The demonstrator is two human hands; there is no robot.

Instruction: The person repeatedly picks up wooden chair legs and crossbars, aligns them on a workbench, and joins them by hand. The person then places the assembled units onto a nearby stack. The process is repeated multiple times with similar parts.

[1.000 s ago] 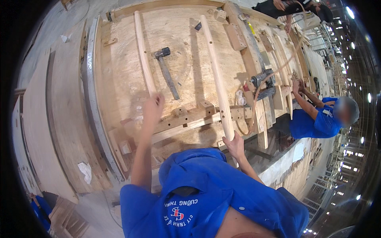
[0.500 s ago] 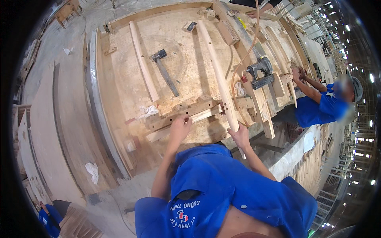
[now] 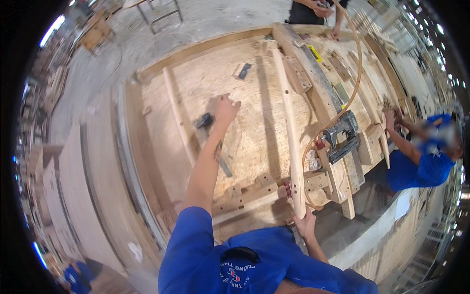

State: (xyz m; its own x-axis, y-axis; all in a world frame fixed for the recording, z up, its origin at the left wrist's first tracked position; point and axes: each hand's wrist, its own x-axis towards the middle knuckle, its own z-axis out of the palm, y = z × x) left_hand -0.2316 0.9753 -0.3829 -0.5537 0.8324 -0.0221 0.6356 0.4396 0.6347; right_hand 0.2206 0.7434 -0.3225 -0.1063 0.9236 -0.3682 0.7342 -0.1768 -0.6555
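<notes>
A pale wooden pole point(image 3: 292, 142) runs from the person's right hand point(image 3: 306, 225) away toward 12 o'clock, leaning slightly to the 11 o'clock side. That hand is closed around the pole's near end, with some of the fingers hidden behind the wood. The left hand point(image 3: 226, 111) lies between 9 and 10 o'clock from the middle of the pole, well apart from it; it is open with the fingers spread, and nothing shows in its grasp. Whether it touches the work table point(image 3: 245, 147) under it, I cannot tell.

Just beside the left hand, at 8 o'clock, is the black head of a hammer point(image 3: 204, 121), its handle partly covered by the forearm. Another pole point(image 3: 179, 115) lies at 9 o'clock from the left hand, and a small dark block point(image 3: 243, 71) at 1 o'clock.

From the held pole's middle, a nail gun point(image 3: 350, 123) sits near 3 o'clock, with a brown hose point(image 3: 361, 63) curving past it. Farther out at 3 o'clock, a co-worker in blue point(image 3: 421, 166) reaches over the wood
</notes>
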